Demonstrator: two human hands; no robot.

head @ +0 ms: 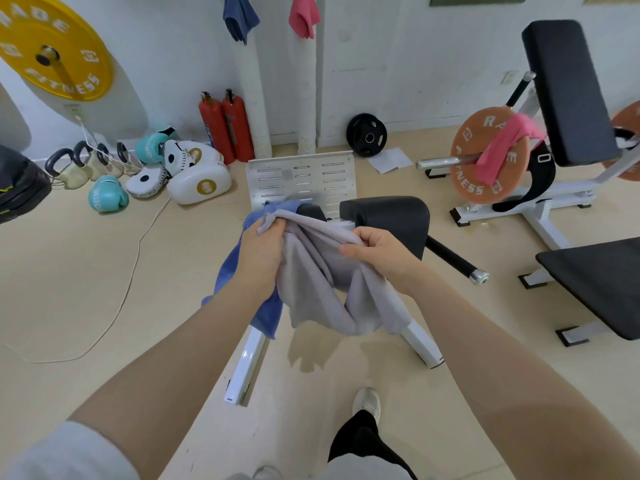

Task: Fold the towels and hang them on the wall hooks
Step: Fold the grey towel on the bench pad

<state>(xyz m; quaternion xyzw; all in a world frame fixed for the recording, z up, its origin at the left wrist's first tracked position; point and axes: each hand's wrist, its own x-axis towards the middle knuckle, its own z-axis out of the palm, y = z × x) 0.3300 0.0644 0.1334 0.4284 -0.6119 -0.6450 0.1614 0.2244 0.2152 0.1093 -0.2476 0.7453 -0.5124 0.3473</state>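
Observation:
A grey towel (pixel 311 271) hangs bunched in the air between both hands, above a white machine frame. My left hand (pixel 261 252) grips its upper left corner. My right hand (pixel 381 251) pinches the top edge further right. A blue towel (pixel 235 271) drapes behind my left hand and wrist; whether that hand holds it too, I cannot tell. High on the wall a dark blue towel (pixel 239 15) and a pink towel (pixel 304 15) hang folded; their hooks are out of frame. Another pink towel (pixel 502 147) lies over an orange weight plate.
A machine with black pads (pixel 384 216) and white legs (pixel 246 365) stands right below the towels. A weight bench (pixel 568 91) and flat bench (pixel 602 282) are at the right. Fire extinguishers (pixel 225 126), boxing gloves and kettlebells (pixel 83 164) line the wall; a cable (pixel 135 251) runs over the floor.

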